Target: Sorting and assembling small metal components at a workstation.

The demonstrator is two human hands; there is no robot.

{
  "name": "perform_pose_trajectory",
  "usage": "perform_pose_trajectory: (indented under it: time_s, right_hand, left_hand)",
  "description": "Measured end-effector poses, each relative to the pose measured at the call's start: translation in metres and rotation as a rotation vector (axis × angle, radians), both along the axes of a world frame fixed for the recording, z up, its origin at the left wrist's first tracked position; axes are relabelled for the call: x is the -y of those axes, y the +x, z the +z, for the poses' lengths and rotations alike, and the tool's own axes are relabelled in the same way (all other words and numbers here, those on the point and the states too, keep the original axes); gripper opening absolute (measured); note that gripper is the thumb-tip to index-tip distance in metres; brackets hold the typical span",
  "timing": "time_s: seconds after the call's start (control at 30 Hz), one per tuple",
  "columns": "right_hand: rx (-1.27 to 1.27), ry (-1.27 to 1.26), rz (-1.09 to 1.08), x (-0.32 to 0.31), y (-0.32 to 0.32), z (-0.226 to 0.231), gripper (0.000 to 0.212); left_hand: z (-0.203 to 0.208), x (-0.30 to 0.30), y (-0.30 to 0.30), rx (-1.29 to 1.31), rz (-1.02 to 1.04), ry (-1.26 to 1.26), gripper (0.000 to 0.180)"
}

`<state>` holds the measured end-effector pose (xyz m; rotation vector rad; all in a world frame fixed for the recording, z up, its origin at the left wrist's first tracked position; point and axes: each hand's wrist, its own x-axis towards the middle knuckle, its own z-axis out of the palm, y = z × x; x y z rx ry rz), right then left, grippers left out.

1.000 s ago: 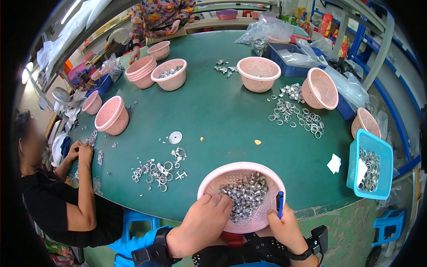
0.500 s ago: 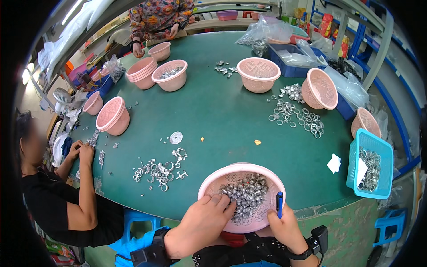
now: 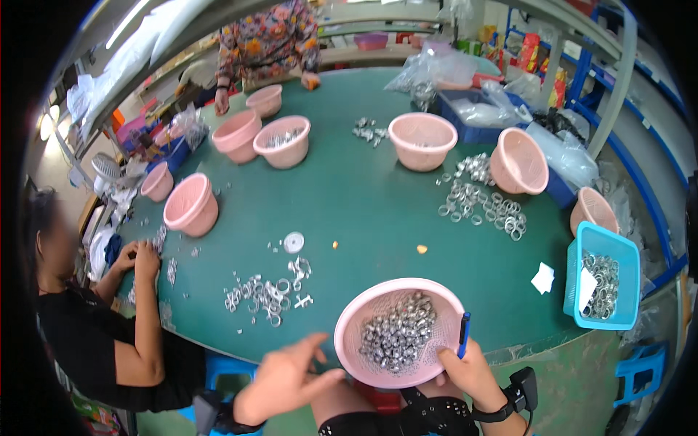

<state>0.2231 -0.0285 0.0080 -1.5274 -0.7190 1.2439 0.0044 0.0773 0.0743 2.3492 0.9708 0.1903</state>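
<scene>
A pink plastic basket hangs tilted toward me over the table's front edge. Inside it lies a heap of small shiny silver metal pieces, too small to name. My right hand grips the basket's right rim, thumb over the edge, with a blue pen standing up beside the thumb. Left of the basket, my left hand is in the air, fingers spread and somewhat blurred, holding nothing. Loose silver rings and cast metal parts lie on the green table beyond that hand.
A turquoise basket of metal rings sits at the right edge. More pink baskets stand farther back near piles of rings. A co-worker handles small pieces at left; another person stands across the table.
My left hand has come out of the basket and moved left, its fingers opening. The basket now tilts more, and its metal pieces lie gathered nearer its middle. My right hand keeps its grip.
</scene>
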Motion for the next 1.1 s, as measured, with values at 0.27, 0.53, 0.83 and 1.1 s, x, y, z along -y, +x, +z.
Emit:
perform_pose_trajectory:
  time_s: [0.27, 0.53, 0.83, 1.1]
  right_hand:
    - [-0.109, 0.060, 0.274, -0.043, 0.026, 0.013, 0.047]
    - [0.610, 0.292, -0.034, -0.103, 0.034, -0.004, 0.057]
    - [0.930, 0.256, -0.090, -0.100, 0.029, 0.008, 0.061]
    - [0.995, 0.310, -0.087, -0.102, 0.035, 0.009, 0.067]
  left_hand:
    - [-0.060, -0.023, 0.046, 0.553, 0.372, -0.850, 0.019]
    - [-0.109, -0.067, 0.125, 1.358, 0.758, -0.782, 0.045]
    - [-0.127, -0.070, 0.185, 1.568, 0.930, -0.508, 0.045]
    - [-0.118, -0.067, 0.185, 1.654, 0.823, -0.473, 0.038]
